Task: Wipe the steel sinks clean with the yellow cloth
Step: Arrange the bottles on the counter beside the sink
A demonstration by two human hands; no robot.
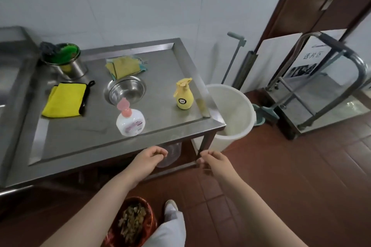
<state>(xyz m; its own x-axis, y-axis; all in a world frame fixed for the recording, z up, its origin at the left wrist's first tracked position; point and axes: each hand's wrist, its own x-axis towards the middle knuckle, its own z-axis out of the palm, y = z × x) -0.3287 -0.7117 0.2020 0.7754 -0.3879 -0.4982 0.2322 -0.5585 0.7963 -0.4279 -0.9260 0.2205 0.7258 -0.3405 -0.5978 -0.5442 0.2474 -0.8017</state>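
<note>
Head view, the only view. Left hand (153, 155) and right hand (210, 158) hang in front of the near edge of the steel counter (90, 142), at about 6 o'clock in frame. Both have fingers loosely curled and hold nothing; they are apart from each other and touch nothing that I can make out.

Yellow cloth (65, 100) lies folded flat on the counter at about 9 o'clock, untouched, well away from both hands. Judgement: it is laid out ready, since it is nearest the steel sink (12, 74), whose edge shows at far left.

Also on the counter: steel bowl (125, 90) at centre, pump bottle (130, 121) just in front of it, yellow spray bottle (183, 95) at 3 o'clock, tin with scourers (64, 60) at 10 o'clock, stacked rags (124, 66) at 12 o'clock.

Judgement: wiping not begun; next step is a reach for the cloth, left hand being the nearer.
</note>
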